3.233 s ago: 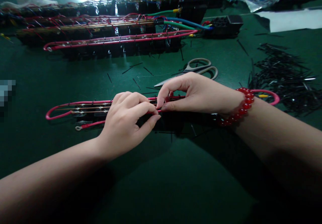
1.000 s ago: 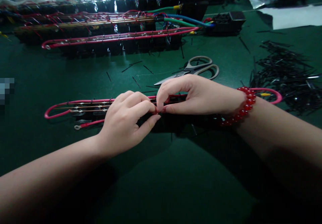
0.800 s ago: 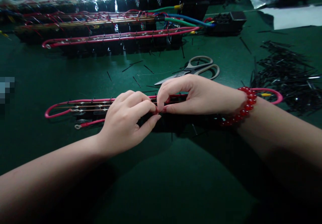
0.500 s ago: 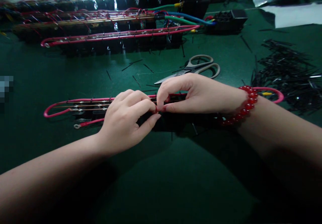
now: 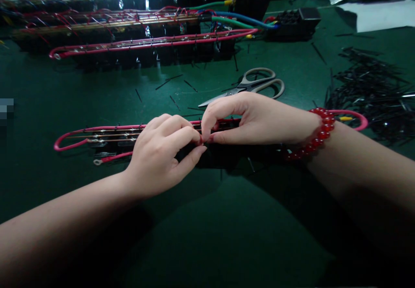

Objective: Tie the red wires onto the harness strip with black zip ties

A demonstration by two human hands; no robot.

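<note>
My left hand (image 5: 164, 156) and my right hand (image 5: 241, 119) meet fingertip to fingertip over the middle of a long black assembly (image 5: 223, 156). Thumb and forefinger are pinched on each hand; whatever sits between them is too small and too covered to make out. Along the assembly's far side runs a red cable (image 5: 106, 129), bent into a loop at the left. A second red cable end carries a metal ring terminal (image 5: 97, 162). Thin copper-coloured rods (image 5: 106, 137) lie between the cables. Past my right wrist the red cable loops out beside a yellow tip (image 5: 345, 118).
Grey-handled scissors (image 5: 246, 85) lie just beyond my right hand. A heap of black cable ties (image 5: 369, 93) is at the right, with loose pieces (image 5: 168, 82) scattered about. Similar wired assemblies (image 5: 155, 44) stretch across the back, near a black connector block (image 5: 296, 24) and white paper (image 5: 385, 15).
The view has shifted very slightly. Both hands keep the same pinched pose at the same spot on the assembly.
</note>
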